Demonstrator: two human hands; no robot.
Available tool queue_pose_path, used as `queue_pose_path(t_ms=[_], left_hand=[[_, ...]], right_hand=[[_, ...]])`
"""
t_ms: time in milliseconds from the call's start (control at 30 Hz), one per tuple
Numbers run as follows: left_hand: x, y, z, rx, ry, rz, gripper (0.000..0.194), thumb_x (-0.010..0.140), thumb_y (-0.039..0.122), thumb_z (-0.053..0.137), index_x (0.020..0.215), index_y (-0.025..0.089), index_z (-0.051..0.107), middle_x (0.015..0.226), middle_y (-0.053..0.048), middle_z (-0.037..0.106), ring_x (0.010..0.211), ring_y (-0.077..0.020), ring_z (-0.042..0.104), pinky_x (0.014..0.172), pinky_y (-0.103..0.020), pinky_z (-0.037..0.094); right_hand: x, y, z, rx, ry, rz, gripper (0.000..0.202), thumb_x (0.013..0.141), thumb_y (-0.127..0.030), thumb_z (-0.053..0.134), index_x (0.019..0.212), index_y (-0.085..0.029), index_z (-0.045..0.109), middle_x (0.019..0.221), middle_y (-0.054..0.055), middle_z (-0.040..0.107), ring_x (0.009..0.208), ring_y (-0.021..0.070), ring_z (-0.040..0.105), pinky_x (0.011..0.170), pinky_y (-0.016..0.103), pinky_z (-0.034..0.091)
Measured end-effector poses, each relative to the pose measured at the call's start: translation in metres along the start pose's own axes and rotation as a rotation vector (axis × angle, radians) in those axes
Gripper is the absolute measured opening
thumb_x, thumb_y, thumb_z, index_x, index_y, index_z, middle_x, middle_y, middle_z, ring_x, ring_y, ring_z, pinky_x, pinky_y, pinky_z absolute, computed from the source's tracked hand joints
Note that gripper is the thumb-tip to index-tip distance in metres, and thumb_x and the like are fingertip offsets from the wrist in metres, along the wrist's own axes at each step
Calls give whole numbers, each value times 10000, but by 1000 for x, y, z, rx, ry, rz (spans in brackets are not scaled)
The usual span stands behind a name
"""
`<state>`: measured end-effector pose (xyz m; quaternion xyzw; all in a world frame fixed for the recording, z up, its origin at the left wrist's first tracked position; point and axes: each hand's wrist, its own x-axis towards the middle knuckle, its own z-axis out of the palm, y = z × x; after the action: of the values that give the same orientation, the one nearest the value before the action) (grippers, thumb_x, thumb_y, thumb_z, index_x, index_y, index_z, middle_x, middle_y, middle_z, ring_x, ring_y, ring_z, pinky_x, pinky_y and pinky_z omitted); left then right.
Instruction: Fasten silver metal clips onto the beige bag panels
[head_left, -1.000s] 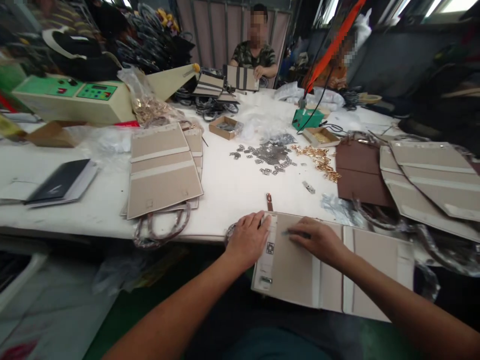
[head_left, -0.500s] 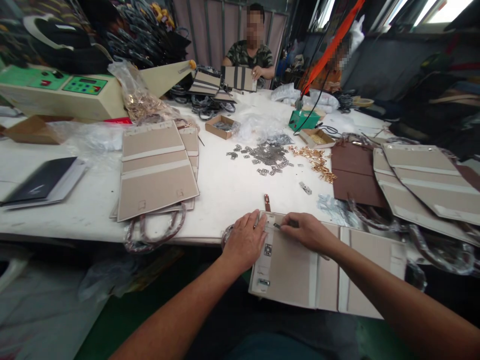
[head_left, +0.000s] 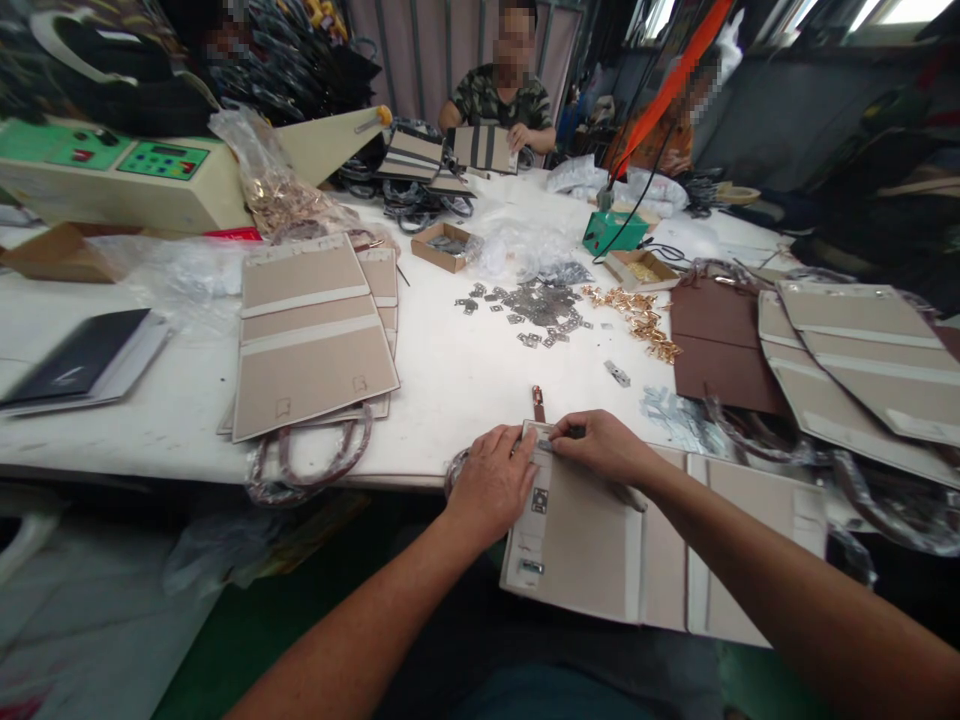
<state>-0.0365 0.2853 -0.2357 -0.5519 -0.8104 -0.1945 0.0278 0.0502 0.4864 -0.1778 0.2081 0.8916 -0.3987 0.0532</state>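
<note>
A beige panel [head_left: 589,540] with pale strips lies at the table's front edge, partly overhanging it. My left hand [head_left: 491,480] rests on its upper left corner with fingers spread. My right hand [head_left: 600,445] pinches a small metal plate [head_left: 546,441] against the panel's top left, beside the left fingertips. Below them on the same pale strip sit a square metal piece [head_left: 539,500] and a small metal bar [head_left: 532,567]. A brown strap with a metal tip [head_left: 538,402] sticks out past the panel's top edge.
Beige panels [head_left: 311,340] with wrapped handles lie left, more panels [head_left: 870,350] right. Metal plates [head_left: 544,305] and gold-coloured parts [head_left: 649,325] are heaped mid-table. Behind stand a small box [head_left: 442,247] and a green device [head_left: 615,232]. A person [head_left: 502,105] sits opposite.
My right hand has moved slightly left and brought the small metal plate down onto the panel's pale strip. The view has shifted a little; my left hand stays on the corner.
</note>
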Motion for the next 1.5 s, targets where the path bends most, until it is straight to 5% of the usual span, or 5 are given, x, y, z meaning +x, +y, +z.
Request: queue_pose_path(t_ms=[500, 667, 867, 1033, 1500], left_hand=[[19, 3, -20, -191, -15, -144, 351, 998, 304, 585, 1340, 235, 626, 1224, -50, 708, 1170, -246, 593, 1028, -398, 488], [53, 1, -36, -221, -219, -378, 501, 991, 384, 576, 1456, 202, 546, 1090, -68, 762, 1002, -251, 693, 846, -342, 504], [92, -8, -47, -314, -450, -401, 317, 919, 491, 684, 984, 186, 740, 914, -71, 760, 859, -250, 728, 718, -303, 506], [100, -13, -42, -526, -618, -498, 314, 960, 469, 661, 943, 155, 668, 658, 0, 649, 504, -162, 636, 517, -267, 487], [94, -25, -22, -841, -558, -607, 104, 908, 241, 704, 868, 173, 637, 581, 51, 567, 447, -125, 547, 442, -240, 458]], right_hand=[[2, -9, 10, -41, 82, 38, 134, 821, -193, 629, 820, -181, 762, 745, 11, 716, 734, 188, 629, 683, 279, 420], [0, -9, 10, -48, 100, 27, 144, 848, -190, 626, 851, -188, 770, 772, 20, 722, 740, 183, 622, 669, 274, 403], [2, 0, 5, 37, 56, 20, 165, 835, -175, 637, 885, -161, 794, 718, 14, 697, 692, 170, 584, 635, 261, 389], [5, 6, 0, 157, -16, 70, 139, 851, -213, 662, 884, -158, 786, 640, -8, 651, 592, 141, 540, 581, 255, 381], [-1, 19, -12, 313, -87, 179, 168, 799, -274, 698, 905, -171, 779, 547, -26, 591, 493, 123, 506, 470, 228, 354]])
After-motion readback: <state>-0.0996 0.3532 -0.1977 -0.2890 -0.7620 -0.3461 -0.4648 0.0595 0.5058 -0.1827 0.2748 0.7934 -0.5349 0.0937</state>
